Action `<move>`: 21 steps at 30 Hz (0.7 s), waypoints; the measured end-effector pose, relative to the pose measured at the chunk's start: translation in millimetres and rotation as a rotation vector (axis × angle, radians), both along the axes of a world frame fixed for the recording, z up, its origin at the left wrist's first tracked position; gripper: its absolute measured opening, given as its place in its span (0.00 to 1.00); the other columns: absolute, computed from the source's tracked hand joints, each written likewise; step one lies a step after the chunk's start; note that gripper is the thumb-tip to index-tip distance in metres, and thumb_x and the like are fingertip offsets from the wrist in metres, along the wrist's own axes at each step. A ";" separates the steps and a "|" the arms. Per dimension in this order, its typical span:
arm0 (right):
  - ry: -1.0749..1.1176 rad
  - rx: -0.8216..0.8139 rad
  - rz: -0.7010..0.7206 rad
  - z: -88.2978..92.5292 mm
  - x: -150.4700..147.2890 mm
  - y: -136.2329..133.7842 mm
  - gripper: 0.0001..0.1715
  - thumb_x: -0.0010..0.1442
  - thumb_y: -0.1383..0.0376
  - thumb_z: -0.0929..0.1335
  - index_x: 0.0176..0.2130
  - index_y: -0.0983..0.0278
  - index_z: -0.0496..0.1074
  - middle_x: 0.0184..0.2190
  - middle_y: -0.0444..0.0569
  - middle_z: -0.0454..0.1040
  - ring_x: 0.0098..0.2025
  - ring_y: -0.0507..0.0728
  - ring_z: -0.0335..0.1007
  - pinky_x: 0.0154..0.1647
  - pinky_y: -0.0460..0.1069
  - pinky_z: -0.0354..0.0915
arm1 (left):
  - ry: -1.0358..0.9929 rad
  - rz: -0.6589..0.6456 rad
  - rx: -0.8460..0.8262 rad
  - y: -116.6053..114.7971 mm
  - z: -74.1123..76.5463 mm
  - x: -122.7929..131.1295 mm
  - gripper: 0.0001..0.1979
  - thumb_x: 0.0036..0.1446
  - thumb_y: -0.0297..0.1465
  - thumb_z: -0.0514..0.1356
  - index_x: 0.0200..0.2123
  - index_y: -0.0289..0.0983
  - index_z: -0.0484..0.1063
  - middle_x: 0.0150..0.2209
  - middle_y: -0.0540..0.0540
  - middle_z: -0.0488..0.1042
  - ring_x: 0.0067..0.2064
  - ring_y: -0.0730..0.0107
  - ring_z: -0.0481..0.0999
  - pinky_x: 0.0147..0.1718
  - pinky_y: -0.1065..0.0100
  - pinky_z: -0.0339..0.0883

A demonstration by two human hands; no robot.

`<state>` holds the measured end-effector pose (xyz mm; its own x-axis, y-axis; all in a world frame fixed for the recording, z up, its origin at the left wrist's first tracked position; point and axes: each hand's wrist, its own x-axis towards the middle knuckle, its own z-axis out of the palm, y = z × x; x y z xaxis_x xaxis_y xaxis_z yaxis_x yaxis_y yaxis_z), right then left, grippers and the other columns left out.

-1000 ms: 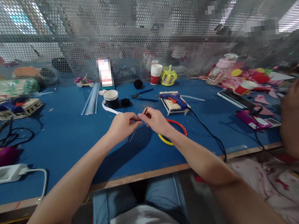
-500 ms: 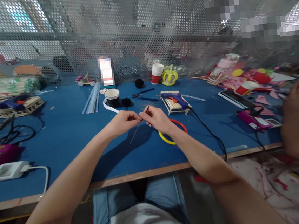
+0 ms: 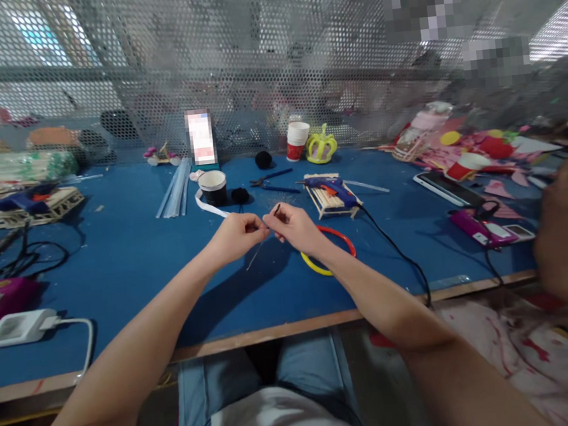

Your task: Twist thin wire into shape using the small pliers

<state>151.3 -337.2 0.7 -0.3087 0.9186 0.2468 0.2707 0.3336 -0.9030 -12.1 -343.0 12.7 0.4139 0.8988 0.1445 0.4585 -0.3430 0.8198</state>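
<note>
My left hand point(image 3: 236, 236) and my right hand point(image 3: 295, 228) meet above the blue table point(image 3: 133, 268), fingertips almost touching. Both pinch a thin wire-like strand point(image 3: 254, 257): one end trails down from my left fingers, a short dark tip sticks up by my right fingers. A red and yellow ring point(image 3: 328, 251) lies on the table just under my right wrist. A blue glue gun point(image 3: 329, 188) rests on a stand of wooden sticks point(image 3: 327, 201) beyond my right hand.
A black cup point(image 3: 212, 186), black pom-poms point(image 3: 240, 194), pliers point(image 3: 270, 176), stacked paper cups point(image 3: 296, 140) and a yellow crown point(image 3: 321, 148) sit further back. A power adapter point(image 3: 14, 328) and cables lie left. Another person's hand point(image 3: 564, 226) works at the right among pink craft pieces.
My hands stayed together over the same spot, only shifting slightly as the fingers worked the strand. The other person's hand at the right moved a little.
</note>
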 end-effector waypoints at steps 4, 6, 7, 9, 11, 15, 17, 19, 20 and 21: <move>0.086 -0.053 0.106 1.0 1.3 1.0 0.19 0.54 0.50 0.65 0.29 0.63 0.61 0.19 0.39 0.63 0.19 0.47 0.59 0.19 0.43 0.58 | -0.101 -0.055 -0.139 3.1 -0.8 -3.1 0.13 0.47 0.38 0.59 0.24 0.31 0.68 0.21 0.52 0.64 0.24 0.78 0.59 0.24 0.74 0.53; 0.056 -0.041 0.077 -0.1 1.1 1.7 0.19 0.54 0.50 0.65 0.28 0.63 0.60 0.17 0.38 0.62 0.17 0.46 0.57 0.18 0.43 0.56 | -0.090 -0.063 -0.132 4.3 -1.6 -3.9 0.13 0.47 0.37 0.59 0.24 0.31 0.68 0.22 0.52 0.65 0.24 0.78 0.60 0.25 0.74 0.54; 0.040 -0.036 0.056 -0.8 0.9 2.1 0.20 0.54 0.50 0.65 0.27 0.63 0.60 0.16 0.38 0.61 0.17 0.46 0.57 0.18 0.43 0.55 | -0.075 -0.062 -0.115 5.0 -2.0 -4.0 0.12 0.47 0.37 0.58 0.25 0.31 0.69 0.22 0.52 0.65 0.24 0.78 0.60 0.25 0.74 0.55; 0.019 -0.027 0.021 -2.4 0.4 3.1 0.21 0.54 0.49 0.65 0.27 0.63 0.60 0.15 0.37 0.61 0.16 0.46 0.56 0.18 0.43 0.54 | -0.032 -0.060 -0.072 6.3 -2.2 -3.9 0.12 0.47 0.36 0.58 0.26 0.31 0.69 0.22 0.52 0.66 0.24 0.78 0.61 0.25 0.73 0.56; 0.008 -0.010 -0.001 -3.8 0.0 4.4 0.21 0.53 0.48 0.65 0.26 0.63 0.60 0.14 0.37 0.60 0.16 0.46 0.55 0.18 0.43 0.54 | 0.025 -0.068 -0.037 7.4 -1.1 -3.0 0.11 0.48 0.35 0.56 0.26 0.31 0.70 0.22 0.51 0.67 0.24 0.77 0.61 0.25 0.73 0.56; -0.037 0.030 -0.072 -5.9 -0.5 6.8 0.23 0.53 0.47 0.64 0.24 0.63 0.60 0.13 0.37 0.59 0.17 0.47 0.54 0.19 0.44 0.53 | 0.121 -0.072 0.036 8.4 1.7 1.3 0.09 0.47 0.32 0.55 0.26 0.31 0.71 0.21 0.51 0.68 0.24 0.77 0.62 0.24 0.74 0.55; -0.055 0.037 -0.095 -6.5 -0.6 7.5 0.24 0.52 0.46 0.65 0.23 0.63 0.59 0.13 0.37 0.58 0.17 0.47 0.53 0.19 0.44 0.52 | 0.132 -0.062 0.054 8.0 0.4 3.7 0.09 0.47 0.32 0.56 0.24 0.32 0.70 0.20 0.52 0.67 0.23 0.77 0.61 0.23 0.74 0.54; -0.067 0.040 -0.102 -6.6 -0.5 7.4 0.24 0.52 0.46 0.65 0.23 0.64 0.59 0.13 0.38 0.59 0.17 0.47 0.53 0.19 0.44 0.52 | 0.092 -0.059 0.038 6.7 -3.2 5.0 0.08 0.47 0.32 0.56 0.23 0.32 0.68 0.19 0.52 0.65 0.23 0.78 0.60 0.23 0.74 0.53; -0.074 0.036 -0.099 -6.4 -0.5 7.0 0.24 0.51 0.47 0.65 0.23 0.64 0.60 0.13 0.38 0.59 0.17 0.47 0.54 0.19 0.44 0.53 | 0.051 -0.061 0.017 5.7 -5.5 5.1 0.09 0.47 0.33 0.56 0.23 0.32 0.67 0.19 0.53 0.64 0.23 0.78 0.59 0.23 0.74 0.53; -0.076 0.026 -0.087 -6.2 -0.5 6.5 0.24 0.51 0.47 0.65 0.23 0.64 0.60 0.14 0.38 0.59 0.17 0.47 0.54 0.18 0.44 0.53 | 0.003 -0.063 -0.015 4.6 -7.7 4.7 0.09 0.48 0.33 0.56 0.23 0.32 0.67 0.20 0.53 0.63 0.23 0.78 0.59 0.23 0.74 0.53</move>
<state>150.8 -330.8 -5.5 -0.2471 0.9363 0.2496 0.3671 0.3288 -0.8701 -7.4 -338.5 5.0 0.4702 0.8729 0.1302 0.4387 -0.3592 0.8237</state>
